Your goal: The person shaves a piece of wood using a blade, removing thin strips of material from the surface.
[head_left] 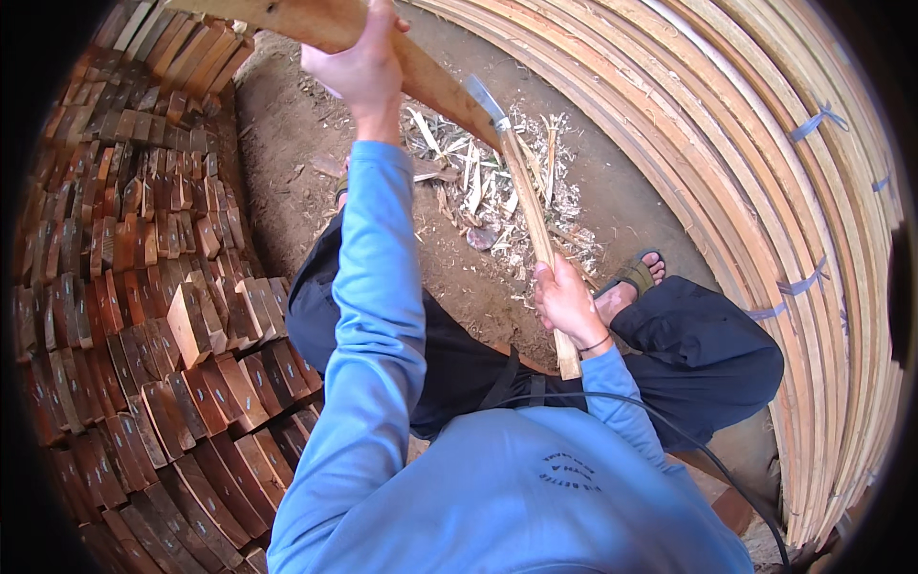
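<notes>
At the top, my left hand (359,72) is closed around the edge of a long wooden board (445,91). The board slants down to the right, and its upper end runs out of view. Lower down, my right hand (566,301) grips a chopping knife (526,196) with a long, pale wooden handle. Its short metal blade is beside the board's lower end; whether they touch I cannot tell. Beneath, a heap of pale wood chips and shavings (478,182) lies on the dirt ground.
Stacked reddish-brown wood blocks (143,316) fill the left side. Long, curved-looking wood strips (746,172), tied with bluish bands, line the right. A sandalled foot (631,282) rests beside the chips. A black cable (688,440) crosses my right side.
</notes>
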Action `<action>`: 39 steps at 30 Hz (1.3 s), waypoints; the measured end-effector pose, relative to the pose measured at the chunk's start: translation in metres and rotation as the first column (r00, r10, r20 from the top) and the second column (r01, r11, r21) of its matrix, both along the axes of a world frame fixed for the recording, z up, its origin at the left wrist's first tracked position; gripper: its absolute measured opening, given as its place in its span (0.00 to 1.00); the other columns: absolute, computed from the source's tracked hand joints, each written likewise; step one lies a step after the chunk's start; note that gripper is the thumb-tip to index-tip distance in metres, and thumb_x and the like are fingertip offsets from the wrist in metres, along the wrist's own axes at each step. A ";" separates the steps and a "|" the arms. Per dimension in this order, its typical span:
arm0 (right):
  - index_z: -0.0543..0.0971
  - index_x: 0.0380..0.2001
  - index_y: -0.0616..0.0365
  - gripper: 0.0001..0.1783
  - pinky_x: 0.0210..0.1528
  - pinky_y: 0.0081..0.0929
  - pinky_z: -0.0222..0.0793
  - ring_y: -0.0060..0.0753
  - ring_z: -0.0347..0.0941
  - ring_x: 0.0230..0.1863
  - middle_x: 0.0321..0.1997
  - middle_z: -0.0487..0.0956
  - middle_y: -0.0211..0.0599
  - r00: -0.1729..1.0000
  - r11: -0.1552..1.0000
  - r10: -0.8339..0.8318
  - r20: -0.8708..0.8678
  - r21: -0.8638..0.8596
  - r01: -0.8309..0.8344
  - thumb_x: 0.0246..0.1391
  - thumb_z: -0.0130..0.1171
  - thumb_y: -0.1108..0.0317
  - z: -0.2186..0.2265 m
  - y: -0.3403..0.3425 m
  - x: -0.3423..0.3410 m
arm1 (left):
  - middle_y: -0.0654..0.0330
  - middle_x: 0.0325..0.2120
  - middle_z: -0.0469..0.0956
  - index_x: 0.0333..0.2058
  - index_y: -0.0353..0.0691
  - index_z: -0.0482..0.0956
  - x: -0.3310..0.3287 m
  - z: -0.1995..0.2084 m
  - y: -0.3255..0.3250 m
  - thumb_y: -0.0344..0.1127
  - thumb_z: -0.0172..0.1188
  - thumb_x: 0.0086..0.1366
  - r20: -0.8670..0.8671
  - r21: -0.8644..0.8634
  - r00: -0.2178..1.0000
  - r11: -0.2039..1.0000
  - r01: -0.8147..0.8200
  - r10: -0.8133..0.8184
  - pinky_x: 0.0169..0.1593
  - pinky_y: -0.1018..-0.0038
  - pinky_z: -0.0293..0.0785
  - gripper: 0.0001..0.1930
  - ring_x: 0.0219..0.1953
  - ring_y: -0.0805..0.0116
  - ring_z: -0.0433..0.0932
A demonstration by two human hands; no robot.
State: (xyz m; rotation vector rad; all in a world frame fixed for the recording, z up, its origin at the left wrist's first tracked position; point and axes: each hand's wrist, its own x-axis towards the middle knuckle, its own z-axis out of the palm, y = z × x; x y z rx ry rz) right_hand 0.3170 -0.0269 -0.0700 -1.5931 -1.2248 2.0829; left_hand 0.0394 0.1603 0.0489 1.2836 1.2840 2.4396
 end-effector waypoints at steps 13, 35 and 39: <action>0.63 0.40 0.51 0.07 0.13 0.18 0.53 0.13 0.55 0.15 0.21 0.60 0.20 0.962 0.959 -0.115 -0.247 -0.280 0.043 0.75 0.43 0.63 0.012 0.005 -0.002 | 0.49 0.22 0.79 0.38 0.23 0.73 -0.030 -0.007 -0.004 0.24 0.67 0.61 0.036 0.046 0.988 0.988 0.148 -0.150 0.29 0.65 0.80 0.13 0.20 0.61 0.79; 0.65 0.44 0.51 0.07 0.14 0.19 0.56 0.15 0.56 0.15 0.21 0.61 0.20 0.995 0.986 -0.018 -0.097 -0.167 0.002 0.76 0.43 0.62 0.019 -0.025 0.021 | 0.51 0.22 0.80 0.34 0.26 0.74 -0.004 0.003 -0.001 0.22 0.68 0.59 0.076 0.061 0.996 0.997 0.047 -0.051 0.27 0.67 0.81 0.10 0.19 0.62 0.81; 0.66 0.42 0.57 0.08 0.11 0.23 0.59 0.18 0.60 0.13 0.19 0.64 0.23 0.980 0.990 -0.081 -0.180 -0.125 0.059 0.75 0.43 0.64 0.003 -0.017 0.013 | 0.51 0.22 0.80 0.35 0.26 0.74 -0.009 0.005 0.008 0.21 0.67 0.59 0.027 0.040 0.997 0.997 0.064 -0.065 0.28 0.67 0.83 0.10 0.19 0.62 0.81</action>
